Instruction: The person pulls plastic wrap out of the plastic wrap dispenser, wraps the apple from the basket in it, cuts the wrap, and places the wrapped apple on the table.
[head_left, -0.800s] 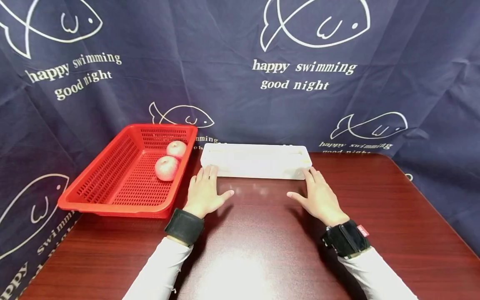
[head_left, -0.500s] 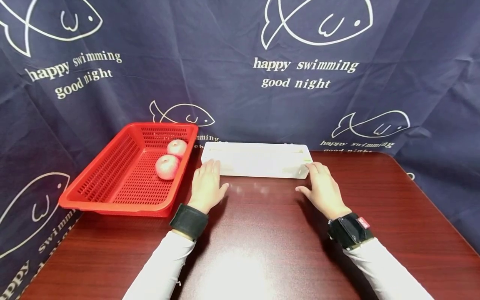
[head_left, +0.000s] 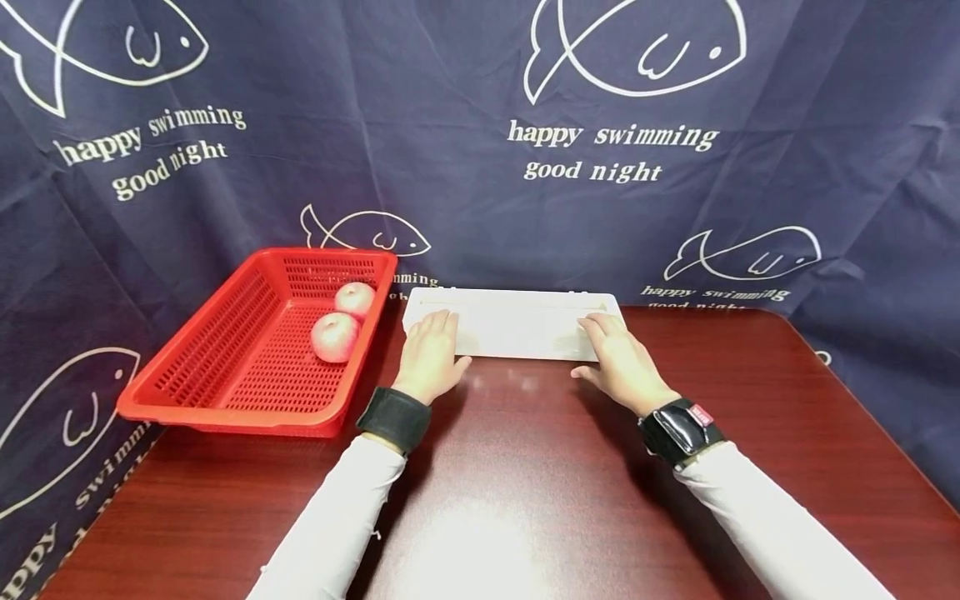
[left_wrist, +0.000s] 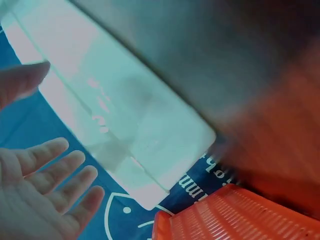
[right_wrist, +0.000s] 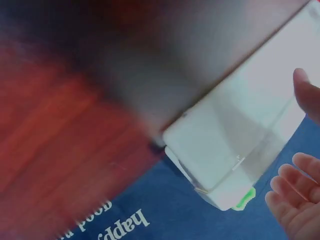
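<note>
A long white box point(head_left: 517, 329) stands crosswise at the back of the table in the head view. My left hand point(head_left: 429, 360) is at its front left part, fingertips overlapping the top. Toward its right end, my right hand point(head_left: 621, 363) reaches over the front edge in the same way. Both hands have relaxed fingers and grip nothing. In the left wrist view, the left thumb point(left_wrist: 25, 82) overlaps the box point(left_wrist: 125, 95) while the other fingers are spread beside it. The right wrist view shows the right fingers point(right_wrist: 295, 190) lightly bent and a green patch point(right_wrist: 245, 199) at the box's end.
A red slotted plastic basket point(head_left: 240, 418) stands to the left with two apples point(head_left: 334, 337) inside. Dark blue fabric point(head_left: 480, 208) with fish prints hangs right behind the box. The dark red wooden table point(head_left: 757, 433) extends to the right and front.
My left hand has moved right and forward over the box's front. The right hand shifted outward to the box's right end, then back inward over its top. Basket and apples stay put.
</note>
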